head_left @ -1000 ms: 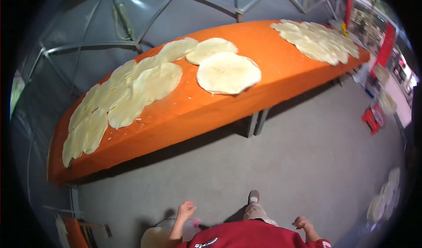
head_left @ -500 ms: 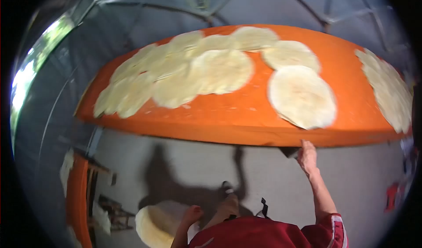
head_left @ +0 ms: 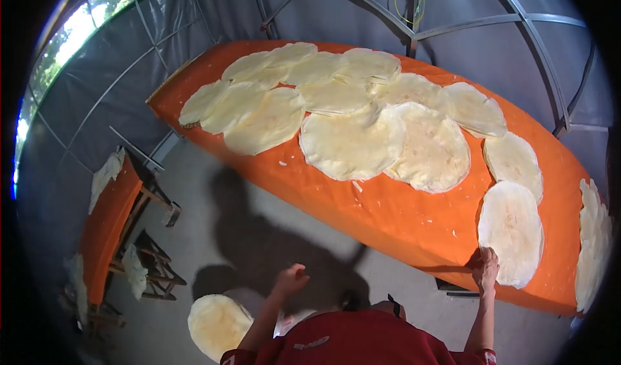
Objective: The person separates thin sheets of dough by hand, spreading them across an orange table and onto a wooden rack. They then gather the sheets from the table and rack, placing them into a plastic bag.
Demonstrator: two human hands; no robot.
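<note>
I wear a dark red top (head_left: 362, 342), short sleeves (head_left: 469, 358), whitish marks (head_left: 490, 356) at sleeve edges, small pale print (head_left: 312, 343) on front, unreadable. Black strap (head_left: 393, 305) by its edge. My left hand (head_left: 292, 280), right hand (head_left: 486, 272), forearms (head_left: 480, 323) bare.

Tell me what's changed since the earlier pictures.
The bare right hand has moved forward from beside the red shirt to the near edge of a round, pale, thin sheet; whether its grip has closed is unclear. Sheets on the orange-covered table look unmoved.

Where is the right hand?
In the head view, the right hand is lower right, at the lower-left rim of a round sheet on the table.
</note>
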